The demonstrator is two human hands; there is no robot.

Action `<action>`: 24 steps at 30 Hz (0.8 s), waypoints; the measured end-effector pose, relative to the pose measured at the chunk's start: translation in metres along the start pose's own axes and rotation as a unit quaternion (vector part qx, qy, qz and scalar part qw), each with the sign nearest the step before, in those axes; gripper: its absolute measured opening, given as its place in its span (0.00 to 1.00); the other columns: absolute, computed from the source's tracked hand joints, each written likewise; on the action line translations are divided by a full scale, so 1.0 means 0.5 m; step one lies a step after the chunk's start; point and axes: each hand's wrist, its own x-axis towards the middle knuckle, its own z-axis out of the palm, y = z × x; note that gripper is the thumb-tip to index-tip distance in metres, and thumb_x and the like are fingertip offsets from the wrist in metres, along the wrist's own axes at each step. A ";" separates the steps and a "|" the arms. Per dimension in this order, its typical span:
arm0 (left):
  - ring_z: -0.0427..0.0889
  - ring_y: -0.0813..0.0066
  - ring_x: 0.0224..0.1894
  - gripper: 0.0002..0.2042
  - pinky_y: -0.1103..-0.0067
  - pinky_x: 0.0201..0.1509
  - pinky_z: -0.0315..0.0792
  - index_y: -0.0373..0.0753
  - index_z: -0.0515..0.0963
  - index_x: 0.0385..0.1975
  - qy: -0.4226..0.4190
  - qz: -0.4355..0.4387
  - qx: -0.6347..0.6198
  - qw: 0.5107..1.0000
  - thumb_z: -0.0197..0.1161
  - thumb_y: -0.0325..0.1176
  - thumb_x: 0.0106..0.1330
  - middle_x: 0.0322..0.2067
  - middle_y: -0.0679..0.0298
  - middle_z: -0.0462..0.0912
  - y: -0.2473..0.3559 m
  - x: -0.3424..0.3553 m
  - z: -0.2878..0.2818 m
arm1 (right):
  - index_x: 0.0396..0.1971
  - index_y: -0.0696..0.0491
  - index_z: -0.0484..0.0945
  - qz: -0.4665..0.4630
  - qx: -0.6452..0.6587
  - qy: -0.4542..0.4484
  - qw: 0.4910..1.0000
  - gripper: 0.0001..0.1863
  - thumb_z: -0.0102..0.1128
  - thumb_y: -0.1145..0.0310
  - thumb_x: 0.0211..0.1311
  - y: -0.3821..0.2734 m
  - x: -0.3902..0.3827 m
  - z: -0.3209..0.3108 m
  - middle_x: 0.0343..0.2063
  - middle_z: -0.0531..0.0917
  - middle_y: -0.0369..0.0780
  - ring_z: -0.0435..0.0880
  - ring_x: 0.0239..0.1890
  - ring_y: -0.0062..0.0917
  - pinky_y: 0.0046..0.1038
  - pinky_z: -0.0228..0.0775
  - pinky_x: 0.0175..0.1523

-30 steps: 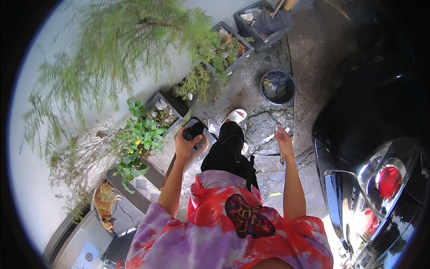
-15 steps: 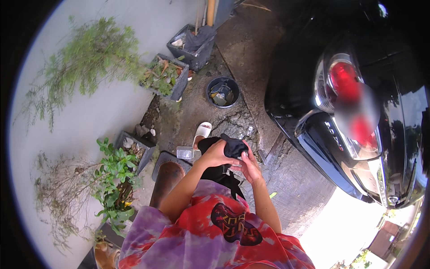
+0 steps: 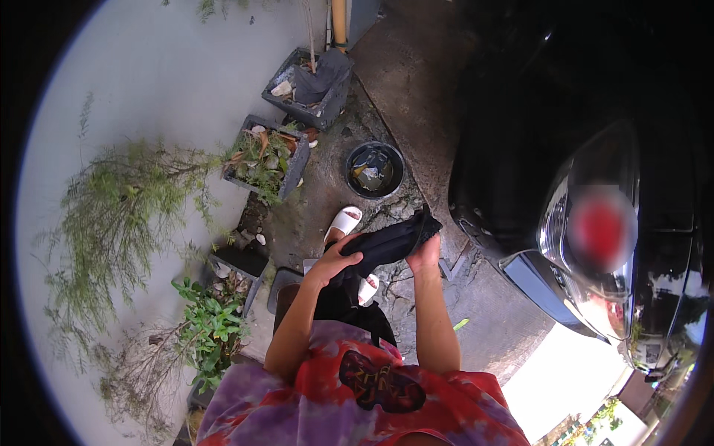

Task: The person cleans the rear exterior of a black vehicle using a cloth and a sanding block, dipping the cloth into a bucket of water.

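Observation:
A black piece of cloth (image 3: 387, 243) is stretched between my two hands in front of my body. It looks bunched lengthwise, and I cannot tell what kind of garment it is. My left hand (image 3: 332, 264) grips its left end, thumb on top and the other fingers mostly hidden. At the right end my right hand (image 3: 425, 254) is closed round the cloth, a little higher. Beyond the cloth, a dark round basin (image 3: 401, 177) on the ground holds water and some cloth-like pieces.
Square grey planters (image 3: 303, 152) line the pale wall (image 3: 134, 67) on my left, with a leafy plant (image 3: 212, 320) nearer me. A black car (image 3: 513, 215) stands close on my right. White slippers (image 3: 346, 221) are on my feet, on rough, cracked concrete (image 3: 483, 334).
The black cloth was bunched up between my hands; now it is drawn out sideways. My hands have moved apart, the left one leftward and the right one rightward.

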 end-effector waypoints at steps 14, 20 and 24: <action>0.85 0.79 0.38 0.20 0.82 0.46 0.76 0.33 0.88 0.43 0.070 0.048 0.293 0.952 0.73 0.47 0.67 0.36 0.66 0.90 0.159 0.666 -0.057 | 0.51 0.52 0.79 -0.134 0.140 -0.009 0.981 0.16 0.50 0.57 0.78 -0.086 -0.122 0.212 0.31 0.82 0.37 0.83 0.35 0.25 0.26 0.77 0.44; 0.87 0.62 0.52 0.22 0.67 0.54 0.82 0.45 0.87 0.52 0.203 0.027 0.261 0.943 0.76 0.48 0.61 0.50 0.57 0.89 0.133 0.808 -0.152 | 0.51 0.52 0.77 -0.145 0.075 0.001 0.987 0.16 0.47 0.58 0.79 -0.062 -0.234 0.184 0.23 0.69 0.35 0.70 0.25 0.22 0.25 0.66 0.33; 0.70 0.54 0.70 0.34 0.48 0.61 0.74 0.53 0.67 0.72 0.060 -0.101 0.250 0.961 0.64 0.59 0.69 0.71 0.56 0.69 0.158 0.642 0.044 | 0.55 0.52 0.76 -0.194 0.104 -0.013 0.975 0.19 0.48 0.55 0.78 -0.053 -0.346 0.025 0.25 0.70 0.36 0.71 0.26 0.25 0.28 0.67 0.34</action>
